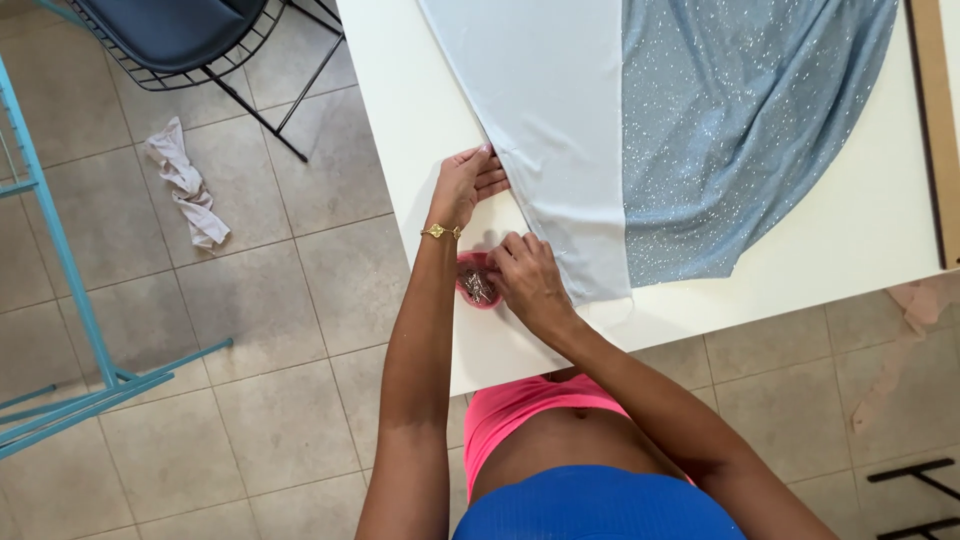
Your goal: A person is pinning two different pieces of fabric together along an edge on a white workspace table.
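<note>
A pale blue plain fabric (550, 110) and a blue sparkly fabric (740, 110) lie spread on the white table (400, 120). My left hand (468, 182), with a gold bracelet at the wrist, rests on the left edge of the plain fabric, fingers curled over it. My right hand (528, 280) sits just below, fingers bent down into a small pink dish of pins (476, 282) near the table's front left edge. Whether a pin is pinched between the fingers cannot be made out.
A crumpled white cloth (185, 185) lies on the tiled floor at left. A dark wire chair (190, 40) stands at top left, a turquoise metal frame (70, 300) along the left. A wooden strip (935, 120) borders the table's right side.
</note>
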